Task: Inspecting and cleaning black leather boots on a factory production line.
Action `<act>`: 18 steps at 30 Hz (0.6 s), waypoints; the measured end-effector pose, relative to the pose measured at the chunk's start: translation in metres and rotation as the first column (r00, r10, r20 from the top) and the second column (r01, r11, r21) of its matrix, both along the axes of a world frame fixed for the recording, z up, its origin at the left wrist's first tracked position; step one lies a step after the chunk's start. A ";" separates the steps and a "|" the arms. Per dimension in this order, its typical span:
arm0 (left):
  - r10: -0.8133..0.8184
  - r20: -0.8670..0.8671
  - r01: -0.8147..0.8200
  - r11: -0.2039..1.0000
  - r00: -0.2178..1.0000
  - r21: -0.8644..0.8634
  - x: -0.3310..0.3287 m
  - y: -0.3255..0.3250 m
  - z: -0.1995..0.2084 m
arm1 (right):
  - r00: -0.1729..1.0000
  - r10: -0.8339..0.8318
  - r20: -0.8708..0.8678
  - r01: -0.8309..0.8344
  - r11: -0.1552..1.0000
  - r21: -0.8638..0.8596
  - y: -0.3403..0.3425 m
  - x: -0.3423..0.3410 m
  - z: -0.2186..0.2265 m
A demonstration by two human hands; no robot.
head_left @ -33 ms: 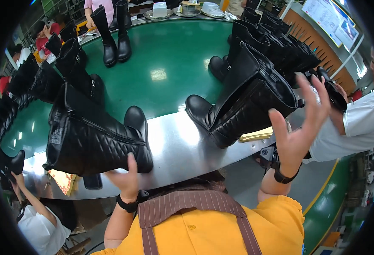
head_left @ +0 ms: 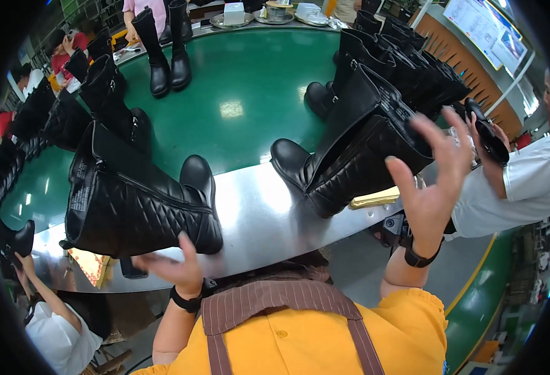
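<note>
Two tall black boots with quilted shafts stand on the shiny steel edge (head_left: 250,231) in front of me. The left boot (head_left: 143,209) leans left; a closed zipper runs along its shaft. Just below it is my left hand (head_left: 178,269), open, fingers spread, its thumb overlapping the boot's lower side; whether they touch I cannot tell. On the right boot (head_left: 365,165) the shaft gapes along its side, showing a pale printed patch within. My right hand (head_left: 428,194) is open beside its top, fingers spread and overlapping the rim, holding nothing.
Behind the steel edge lies a green table (head_left: 243,69). More black boots (head_left: 393,56) crowd its right, others (head_left: 103,94) its left, and a pair (head_left: 180,72) stands far back. Yellow paper (head_left: 375,199) lies under the right boot. A co-worker's hands (head_left: 490,140) hold a boot at right.
My right hand has shifted left, its fingers now over the right boot's rim. My left hand has opened wider and dropped slightly from the left boot. Both boots stay put.
</note>
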State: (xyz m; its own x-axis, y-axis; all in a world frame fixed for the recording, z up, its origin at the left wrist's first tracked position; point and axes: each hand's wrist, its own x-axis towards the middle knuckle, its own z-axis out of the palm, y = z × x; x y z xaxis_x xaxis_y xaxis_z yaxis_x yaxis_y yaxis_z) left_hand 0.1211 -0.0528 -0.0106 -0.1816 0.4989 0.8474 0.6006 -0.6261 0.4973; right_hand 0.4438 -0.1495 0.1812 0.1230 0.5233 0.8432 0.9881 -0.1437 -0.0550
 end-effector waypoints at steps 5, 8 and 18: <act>-0.316 -0.154 0.349 0.783 0.936 0.514 0.024 -0.008 0.035 | 0.873 0.440 -0.208 -0.450 0.893 0.002 -0.003 0.011 -0.005; -0.591 -0.257 0.604 0.796 0.765 -0.033 0.066 -0.004 0.059 | 0.855 0.473 -0.211 -0.485 0.874 -0.008 -0.005 0.010 -0.008; -0.675 0.250 0.522 0.234 0.694 -0.820 0.171 0.041 -0.019 | 0.518 0.738 -0.432 -0.547 0.674 0.496 0.010 0.046 -0.063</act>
